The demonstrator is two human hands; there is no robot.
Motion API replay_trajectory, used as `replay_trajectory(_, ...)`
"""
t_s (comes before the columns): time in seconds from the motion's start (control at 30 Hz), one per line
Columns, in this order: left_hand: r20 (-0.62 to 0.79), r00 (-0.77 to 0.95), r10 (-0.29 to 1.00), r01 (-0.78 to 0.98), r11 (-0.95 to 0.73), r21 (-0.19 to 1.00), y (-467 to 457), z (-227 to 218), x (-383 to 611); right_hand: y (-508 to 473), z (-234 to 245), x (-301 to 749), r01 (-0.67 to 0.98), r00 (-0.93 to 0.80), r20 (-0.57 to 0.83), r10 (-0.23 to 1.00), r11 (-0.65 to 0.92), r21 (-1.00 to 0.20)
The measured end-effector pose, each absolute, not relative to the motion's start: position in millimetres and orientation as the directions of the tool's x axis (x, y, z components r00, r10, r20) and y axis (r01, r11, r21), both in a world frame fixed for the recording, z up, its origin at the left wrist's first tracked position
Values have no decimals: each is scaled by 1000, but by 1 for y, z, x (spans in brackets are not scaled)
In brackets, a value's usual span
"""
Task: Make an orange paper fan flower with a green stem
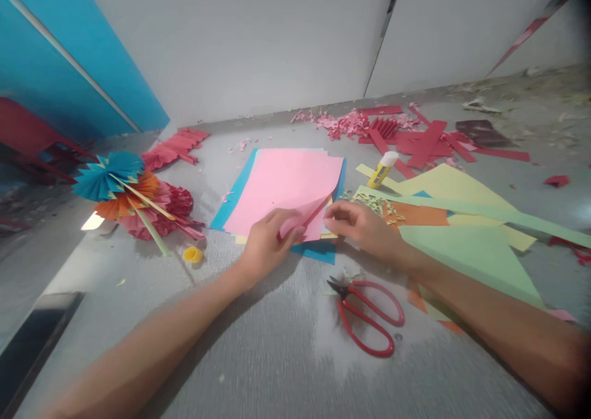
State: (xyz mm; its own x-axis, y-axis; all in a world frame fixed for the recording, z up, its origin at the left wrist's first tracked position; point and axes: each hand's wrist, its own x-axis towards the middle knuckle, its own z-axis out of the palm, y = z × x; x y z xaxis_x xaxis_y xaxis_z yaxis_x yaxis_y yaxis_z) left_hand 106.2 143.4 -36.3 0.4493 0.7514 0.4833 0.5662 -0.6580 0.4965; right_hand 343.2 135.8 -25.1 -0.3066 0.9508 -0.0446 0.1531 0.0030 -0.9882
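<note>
Pink paper (286, 185) lies on top of a stack of coloured sheets, its front right corner lifted and curled back. My left hand (265, 243) is closed on that raised corner, thumb over the paper. At the stack's right edge, my right hand (362, 225) has its fingers curled into a pinch; what sits between the fingertips is too small to make out. Blue paper (318, 251) sticks out below the pink, along with a little yellow. Red-handled scissors (367, 317) lie in front of the right hand, blades partly apart.
Folded paper fans on sticks (133, 191) lie left, near a yellow cap (192, 255). A glue stick (383, 170) stands right of the stack. Green sheets (471, 259) spread under my right forearm. Red strips (429, 145) and pink shreds (341, 123) lie by the wall.
</note>
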Motion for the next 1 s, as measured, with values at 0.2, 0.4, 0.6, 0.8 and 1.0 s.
replay_trajectory(0.2, 502, 532, 682, 468, -731, 497, 144, -35, 106, 137, -29, 342, 87, -296, -80, 952, -57, -995)
replay_trajectory(0.4, 476, 411, 777, 524, -629, 574, 146, -36, 104, 137, -28, 341, 66, -312, -74, 947, -56, -996)
replay_trajectory(0.6, 514, 529, 675, 427, -736, 525, 145, -40, 103, 136, -29, 341, 70, -310, -58, 949, -39, -997)
replay_trajectory(0.8, 498, 540, 679, 435, -731, 526, 149, -40, 104, 132, -24, 340, 116, -303, -85, 949, -52, -992)
replay_trajectory(1.0, 428, 515, 743, 450, -659, 602, 148, -32, 104, 133, -25, 341, 47, -335, -73, 939, -60, -997)
